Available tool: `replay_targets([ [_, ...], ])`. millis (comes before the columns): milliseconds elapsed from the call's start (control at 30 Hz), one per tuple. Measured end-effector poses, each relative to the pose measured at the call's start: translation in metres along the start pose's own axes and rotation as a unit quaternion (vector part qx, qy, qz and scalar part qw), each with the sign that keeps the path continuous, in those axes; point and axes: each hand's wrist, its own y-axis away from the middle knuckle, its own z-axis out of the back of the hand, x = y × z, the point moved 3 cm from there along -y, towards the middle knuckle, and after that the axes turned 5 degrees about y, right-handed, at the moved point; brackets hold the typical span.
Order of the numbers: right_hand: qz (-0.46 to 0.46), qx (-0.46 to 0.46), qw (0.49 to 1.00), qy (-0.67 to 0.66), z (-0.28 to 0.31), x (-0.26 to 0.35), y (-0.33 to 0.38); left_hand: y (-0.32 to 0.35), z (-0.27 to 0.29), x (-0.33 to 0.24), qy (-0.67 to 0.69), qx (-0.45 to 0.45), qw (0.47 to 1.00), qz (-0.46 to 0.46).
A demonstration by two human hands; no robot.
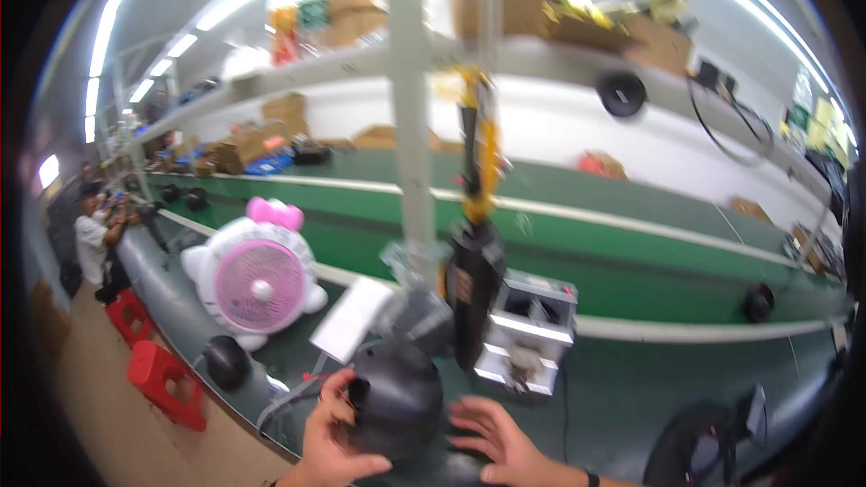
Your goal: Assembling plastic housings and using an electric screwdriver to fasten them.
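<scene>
A smooth black round housing (403, 401) is at the front of the workbench, low in the view. My left hand (327, 440) grips its left side, fingers and thumb bent around the edge beside a dark opening. Near the fingertips a thin red wire end (313, 377) sticks out. On the other side, my right hand (507, 448) is held with fingers apart; they are close to the housing, and contact cannot be made out. Just beyond the housing lies a clear plastic bag (417, 320) with something dark in it.
Behind the hands hangs a black-and-yellow power screwdriver (475, 284), beside a metal fixture box (532, 334). A pink-and-white fan (260, 284), white sheet (352, 317) and black dome (225, 362) are leftward. Beyond runs a green conveyor (577, 243). Red stools (167, 383) and a seated person (95, 239) are far left.
</scene>
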Motion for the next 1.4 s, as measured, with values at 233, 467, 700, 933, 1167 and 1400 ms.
replay_targets([
  [233,0.052,0.020,0.998,-0.003,0.021,0.015,0.021,0.002,-0.092,-0.023,-0.362,0.229,0.896,-0.119],
  [467,0.052,-0.076,0.991,0.095,0.049,0.006,0.057,-0.117,-0.134,-0.038,-0.220,0.040,0.971,-0.084],
  [700,0.044,-0.096,0.971,0.215,0.045,0.002,0.058,-0.149,-0.180,0.009,0.083,0.009,0.996,-0.038],
  [933,0.104,-0.161,0.945,0.265,0.062,-0.013,0.057,-0.154,-0.171,0.070,-0.019,0.097,0.994,-0.036],
  [1167,0.104,-0.130,0.972,0.169,0.056,-0.012,0.058,-0.136,-0.160,0.060,0.027,0.145,0.989,0.032],
  [1400,0.084,-0.143,0.973,0.162,0.051,-0.006,0.057,-0.112,-0.142,-0.009,0.134,0.053,0.989,-0.019],
])
